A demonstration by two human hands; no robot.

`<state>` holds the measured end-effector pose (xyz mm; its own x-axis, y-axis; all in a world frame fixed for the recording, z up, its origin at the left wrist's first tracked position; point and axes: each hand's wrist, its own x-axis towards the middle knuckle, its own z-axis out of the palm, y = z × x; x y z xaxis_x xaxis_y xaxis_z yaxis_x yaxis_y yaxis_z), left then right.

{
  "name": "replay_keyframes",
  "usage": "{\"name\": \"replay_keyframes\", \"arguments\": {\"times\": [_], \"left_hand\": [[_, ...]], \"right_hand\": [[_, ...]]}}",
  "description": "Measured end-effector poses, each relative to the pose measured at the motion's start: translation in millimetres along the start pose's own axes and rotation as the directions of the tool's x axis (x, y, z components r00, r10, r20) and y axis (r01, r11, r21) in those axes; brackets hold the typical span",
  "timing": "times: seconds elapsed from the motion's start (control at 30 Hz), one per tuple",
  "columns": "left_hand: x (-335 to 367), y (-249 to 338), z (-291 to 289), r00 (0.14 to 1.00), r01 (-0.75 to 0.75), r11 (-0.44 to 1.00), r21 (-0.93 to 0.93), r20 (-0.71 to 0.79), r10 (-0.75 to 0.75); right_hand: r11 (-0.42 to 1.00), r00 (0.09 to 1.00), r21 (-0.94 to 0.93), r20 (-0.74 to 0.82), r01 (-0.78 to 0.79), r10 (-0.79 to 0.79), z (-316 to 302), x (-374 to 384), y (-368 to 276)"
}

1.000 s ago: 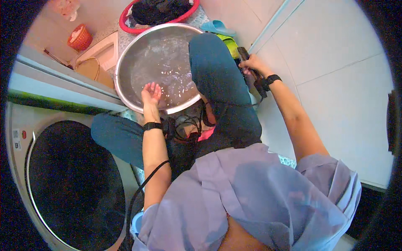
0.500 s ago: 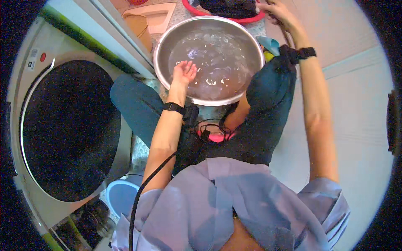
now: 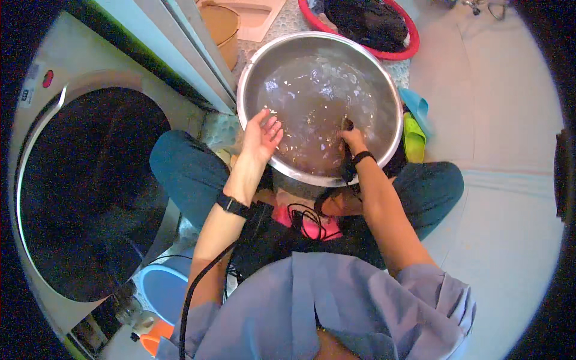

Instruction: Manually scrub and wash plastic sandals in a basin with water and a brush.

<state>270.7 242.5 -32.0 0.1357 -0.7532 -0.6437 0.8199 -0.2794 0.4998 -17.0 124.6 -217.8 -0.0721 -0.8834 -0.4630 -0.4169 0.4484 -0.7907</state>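
Observation:
A wide steel basin (image 3: 242,96) of cloudy water (image 3: 300,90) stands in front of my folded legs. My left hand (image 3: 264,137) hovers over its near left rim, palm turned up, fingers loosely curled and apart, holding nothing. Over the right part of the water is my right hand (image 3: 354,141), its fingers closed around a small dark thing (image 3: 347,124) whose kind I cannot make out. Beyond the basin, a red tub (image 3: 415,36) contains dark clothes (image 3: 366,24).
A front-loading washing machine (image 3: 96,192) fills the left side. Green (image 3: 414,139) and blue (image 3: 420,108) slippers lie right of the basin. A tan bucket (image 3: 222,36) stands far left. A blue bucket (image 3: 162,294) sits by my left side. A black cable (image 3: 201,276) runs along my left arm.
My right hand has come from beside the red tub down and left to the steel basin. My left hand has shifted slightly lower, and the whole view has moved.

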Motion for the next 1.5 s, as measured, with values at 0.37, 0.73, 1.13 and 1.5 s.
{"name": "replay_keyframes", "arguments": {"times": [0.37, 0.73, 1.13, 1.5], "left_hand": [[-16.4, -21.9, 26.4, 0.998, -0.059, 0.997, -0.040, -0.008, 0.059], [-53.1, -40.0, 108.5, 0.991, 0.116, 0.993, 0.011, 0.071, -0.116], [6.6, -44.1, 64.3, 0.997, 0.063, 0.954, 0.294, 0.028, -0.074], [85.9, -67.0, 33.7, 0.915, -0.390, 0.284, 0.876, 0.335, 0.224]], "right_hand": [[0.959, 0.825, 0.239, 0.503, 0.154, -0.258, 15.0, -127.6, -104.9], [0.488, 0.165, -0.530, -0.542, 0.693, -0.824, -292.5, -151.6, -277.2], [0.629, 0.903, 0.664, -0.397, 0.406, -0.164, -355.9, -50.4, -216.7], [0.684, 0.982, -0.729, -0.131, -0.002, -0.137, -321.3, -43.8, -70.5]]}}
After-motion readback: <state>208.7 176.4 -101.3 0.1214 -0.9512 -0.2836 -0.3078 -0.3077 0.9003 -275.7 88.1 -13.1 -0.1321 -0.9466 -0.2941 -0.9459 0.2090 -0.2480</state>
